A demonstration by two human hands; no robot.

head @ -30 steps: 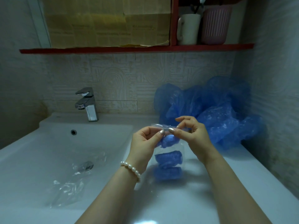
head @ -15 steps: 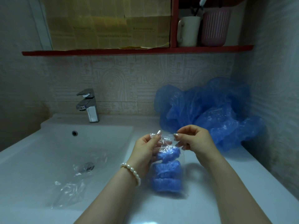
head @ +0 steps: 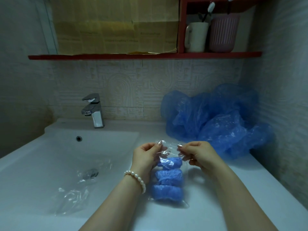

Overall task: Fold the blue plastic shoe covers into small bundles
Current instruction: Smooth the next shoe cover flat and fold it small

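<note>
Both hands, the left hand (head: 146, 154) and right hand (head: 198, 152), pinched the mouth of the clear bag (head: 168, 152) at centre frame, its long axis running toward the viewer over the bench (head: 225, 197), three folded bundles (head: 168, 179) stacked inside, loose shoe covers (head: 216, 120) at upper right, nearer the right hand.

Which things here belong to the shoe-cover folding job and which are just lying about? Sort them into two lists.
Job in hand:
left hand
right hand
clear bag, pinched at its top by both hands
three folded blue bundles inside it
pile of loose blue shoe covers

Lying about:
clear plastic in the sink
faucet
white mug
pink cup
</note>
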